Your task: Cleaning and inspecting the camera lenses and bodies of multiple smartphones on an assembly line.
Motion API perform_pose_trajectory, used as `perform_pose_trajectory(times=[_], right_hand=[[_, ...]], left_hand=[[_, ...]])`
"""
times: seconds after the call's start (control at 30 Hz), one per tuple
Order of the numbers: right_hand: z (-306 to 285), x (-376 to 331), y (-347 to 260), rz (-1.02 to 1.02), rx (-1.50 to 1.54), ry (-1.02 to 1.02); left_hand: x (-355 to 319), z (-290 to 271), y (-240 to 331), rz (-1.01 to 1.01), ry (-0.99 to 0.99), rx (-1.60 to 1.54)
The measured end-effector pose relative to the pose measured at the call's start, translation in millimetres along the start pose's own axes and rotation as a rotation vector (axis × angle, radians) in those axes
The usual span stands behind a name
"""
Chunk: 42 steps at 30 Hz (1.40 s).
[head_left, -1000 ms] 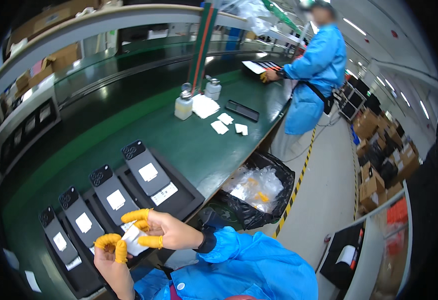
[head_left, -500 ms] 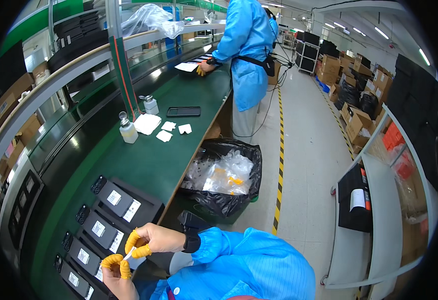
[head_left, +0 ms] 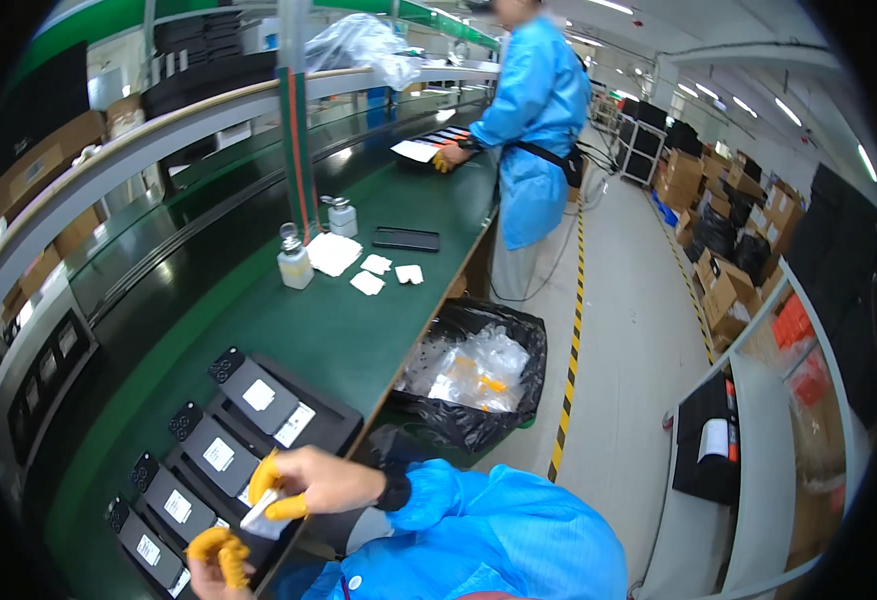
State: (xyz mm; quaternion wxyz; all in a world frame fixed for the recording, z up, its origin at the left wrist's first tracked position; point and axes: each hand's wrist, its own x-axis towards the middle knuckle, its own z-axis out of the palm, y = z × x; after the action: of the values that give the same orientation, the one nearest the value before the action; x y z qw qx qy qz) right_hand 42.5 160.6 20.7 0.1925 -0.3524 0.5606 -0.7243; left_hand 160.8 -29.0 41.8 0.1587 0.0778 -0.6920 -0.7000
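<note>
Yellow finger cots cover fingertips on both hands. My right hand (head_left: 324,482) pinches a small white folded piece (head_left: 260,510), paper or cloth, above the front edge of the bench. Lower and to the left, my left hand (head_left: 221,562) is apart from it, its fingers curved and spaced with nothing seen in them. Beside the hands lies a row of dark phones, camera ends pointing away to the left, each with white labels. The farthest phone (head_left: 242,375) and the phone (head_left: 200,431) next to it rest in black trays (head_left: 331,412); my hands partly cover the nearer trays.
Pump bottles (head_left: 296,268), a stack of white wipes (head_left: 334,254), loose wipes and a black phone case (head_left: 406,239) stand farther along the green bench (head_left: 259,325). A black-lined bin (head_left: 459,425) holds clear plastic. A co-worker in blue (head_left: 534,150) handles a tray; a cart (head_left: 749,400) stands right.
My hands have separated: the left moved down and left, while the right keeps the white piece. The view has shifted, so the bench and co-worker sit farther right.
</note>
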Motion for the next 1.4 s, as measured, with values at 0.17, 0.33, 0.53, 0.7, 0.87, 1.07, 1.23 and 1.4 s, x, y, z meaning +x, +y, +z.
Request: perform_pose_trajectory(times=[0.17,0.33,0.53,0.7,0.87,1.07,1.23,1.4], right_hand=[[-78,6,-45,-0.076,-0.444,0.37],[-124,32,-42,0.143,-0.268,0.721],[-120,85,2,0.082,-0.132,0.741],[-111,101,28,0.081,-0.102,0.832],[-109,102,40,0.024,-0.266,0.735],[-112,106,46,-0.02,-0.304,0.708],[-126,110,63,-0.117,-0.291,0.758],[-107,78,31,-0.259,-0.137,0.773]], left_hand=[[10,-118,-27,0.335,0.478,0.484],[-10,-172,-60,0.187,0.851,0.529],[20,-170,-65,0.218,0.816,0.616],[34,-171,-73,0.241,0.796,0.649],[41,-168,-75,0.289,0.773,0.674],[41,-170,-78,0.443,0.718,0.665],[46,-195,-104,1.016,0.518,0.573],[27,-152,-58,0.008,0.735,1.02]])
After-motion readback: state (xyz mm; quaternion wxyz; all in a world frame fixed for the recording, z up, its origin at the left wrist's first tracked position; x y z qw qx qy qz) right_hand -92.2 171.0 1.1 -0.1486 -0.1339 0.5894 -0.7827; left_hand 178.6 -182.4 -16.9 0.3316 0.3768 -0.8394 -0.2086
